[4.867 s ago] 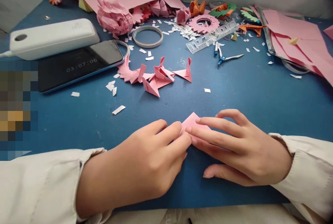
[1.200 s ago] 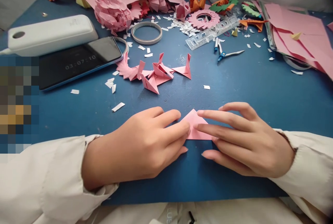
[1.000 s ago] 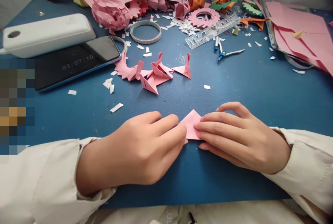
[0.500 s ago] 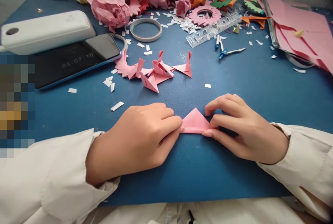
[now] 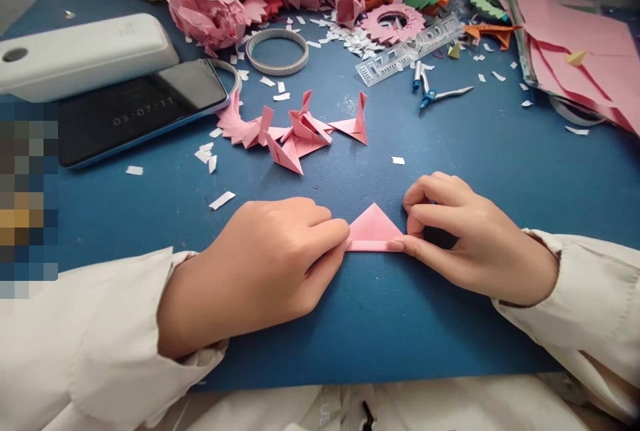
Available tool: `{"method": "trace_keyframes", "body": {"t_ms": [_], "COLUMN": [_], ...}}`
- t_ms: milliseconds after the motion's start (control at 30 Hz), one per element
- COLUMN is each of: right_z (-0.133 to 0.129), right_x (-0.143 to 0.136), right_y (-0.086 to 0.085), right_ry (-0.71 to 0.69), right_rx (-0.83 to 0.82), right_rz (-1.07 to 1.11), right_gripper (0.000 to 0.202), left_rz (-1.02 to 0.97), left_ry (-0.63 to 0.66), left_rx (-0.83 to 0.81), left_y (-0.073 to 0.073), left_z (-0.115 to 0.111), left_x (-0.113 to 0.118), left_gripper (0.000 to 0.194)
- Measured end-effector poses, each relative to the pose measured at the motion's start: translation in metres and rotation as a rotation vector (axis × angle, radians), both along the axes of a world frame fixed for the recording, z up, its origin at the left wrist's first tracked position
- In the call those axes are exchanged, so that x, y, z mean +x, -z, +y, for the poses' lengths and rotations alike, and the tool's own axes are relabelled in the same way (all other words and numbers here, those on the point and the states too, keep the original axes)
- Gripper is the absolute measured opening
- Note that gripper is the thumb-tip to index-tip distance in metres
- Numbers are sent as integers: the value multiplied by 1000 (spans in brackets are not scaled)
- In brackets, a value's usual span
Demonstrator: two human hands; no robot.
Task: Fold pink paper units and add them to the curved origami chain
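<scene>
A small pink sheet of origami paper [image 5: 375, 223], folded to a triangle with a narrow strip along its lower edge, lies low over the blue table between my hands. My left hand [image 5: 265, 257] pinches its left corner between thumb and forefinger; that corner is hidden. At the right end, my right hand [image 5: 465, 241] has its thumb on the strip and its fingers curled at the corner. Just beyond are folded pink paper pieces [image 5: 305, 131], some with upright points, beside a joined pink pleated paper chain [image 5: 243, 125].
A phone [image 5: 145, 111] and a white power bank [image 5: 85, 54] lie at left. Behind are a tape roll [image 5: 277, 69], a clear stencil ruler [image 5: 410, 51], a compass [image 5: 427, 94] and finished paper shapes. Pink sheets [image 5: 575, 31] are stacked at right; white scraps are scattered about.
My right thumb has slid up onto the folded strip and pressed it flatter. The right fingers have curled in and moved slightly away from the triangle's upper edge. My left hand keeps its pinch.
</scene>
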State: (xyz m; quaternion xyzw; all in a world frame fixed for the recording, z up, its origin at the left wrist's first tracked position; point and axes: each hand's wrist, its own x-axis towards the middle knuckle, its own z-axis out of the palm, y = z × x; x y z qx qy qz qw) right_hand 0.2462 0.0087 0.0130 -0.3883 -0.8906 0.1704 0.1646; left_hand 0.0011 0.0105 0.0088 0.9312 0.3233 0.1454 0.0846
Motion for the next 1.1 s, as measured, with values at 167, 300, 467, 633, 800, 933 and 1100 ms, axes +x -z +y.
{"method": "trace_keyframes", "body": {"t_ms": [167,300,467,633,800,933,1100], "right_z": [-1,-3,-8,-12,-13,-13,-13], "right_x": [1,1,0,-1,0,1,3], "right_y": [1,2,6,10,5,0,-1], "right_ry": [7,27,-192,-297,-310,-315,-332], "right_rx": [23,102,357,352,313,383,526], "right_rz": [-23,-53,-47,-90,-68,-48,-37], "right_gripper": [29,34,19,31,30,22,24], "left_rz": [31,54,0,35,68,72,50], "left_ry": [-23,-59,192,291,331,239,168], "left_rx": [41,152,267,290,315,402,477], "left_y": [0,0,-3,-2,-2,-5,-6], "left_z": [0,-4,-13,-18,-20,-23,-20], "left_x": [0,-1,-2,-4,-4,-4,-3], "left_gripper": [27,30,21,23,20,17,25]}}
